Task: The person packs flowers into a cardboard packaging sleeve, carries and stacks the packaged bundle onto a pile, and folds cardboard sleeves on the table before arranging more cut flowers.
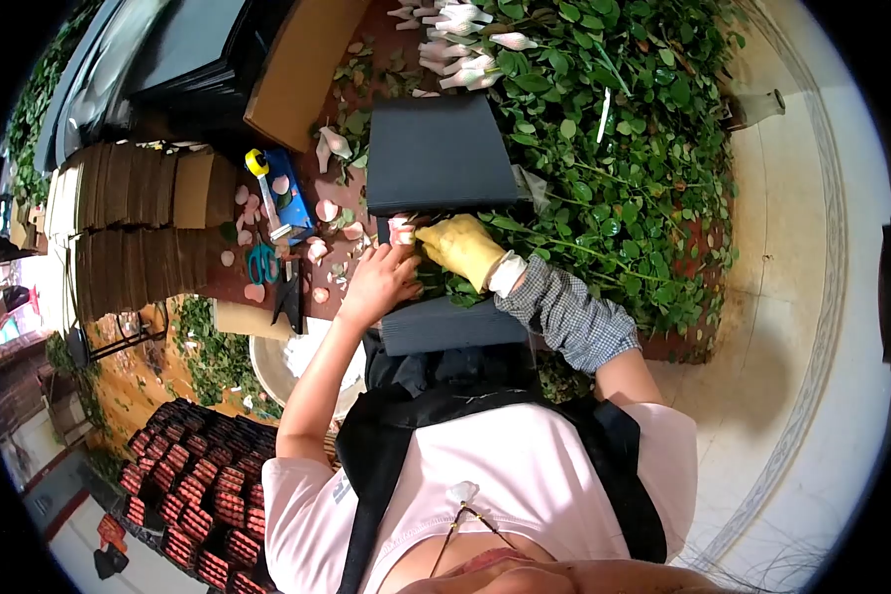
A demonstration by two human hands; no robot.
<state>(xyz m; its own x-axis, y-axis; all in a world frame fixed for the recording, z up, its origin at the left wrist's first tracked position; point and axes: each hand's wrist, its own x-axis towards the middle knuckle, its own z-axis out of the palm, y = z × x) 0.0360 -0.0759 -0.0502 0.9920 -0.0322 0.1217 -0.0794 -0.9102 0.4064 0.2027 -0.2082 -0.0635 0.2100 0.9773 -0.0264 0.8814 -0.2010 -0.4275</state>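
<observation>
Pale pink rose blooms (402, 230) lie between my two hands, at the near edge of an upper dark corrugated sheet (438, 153). My bare left hand (382, 281) comes from the left with its fingers stretched out, fingertips against the roses. My right hand (462, 249), in a yellow glove with a checked sleeve, is closed at the blooms from the right; its palm side and the stems are hidden. Closer to my body, another dark corrugated stack (453, 325) lies below both hands.
Leafy rose stems (604, 168) cover the right side, with more pink roses (460, 45) at the top. On the left are teal-handled scissors (261, 264), a blue box (285, 198), a yellow tape roll (256, 162) and stacked cardboard (129, 228). A pale tub (265, 366) stands lower left.
</observation>
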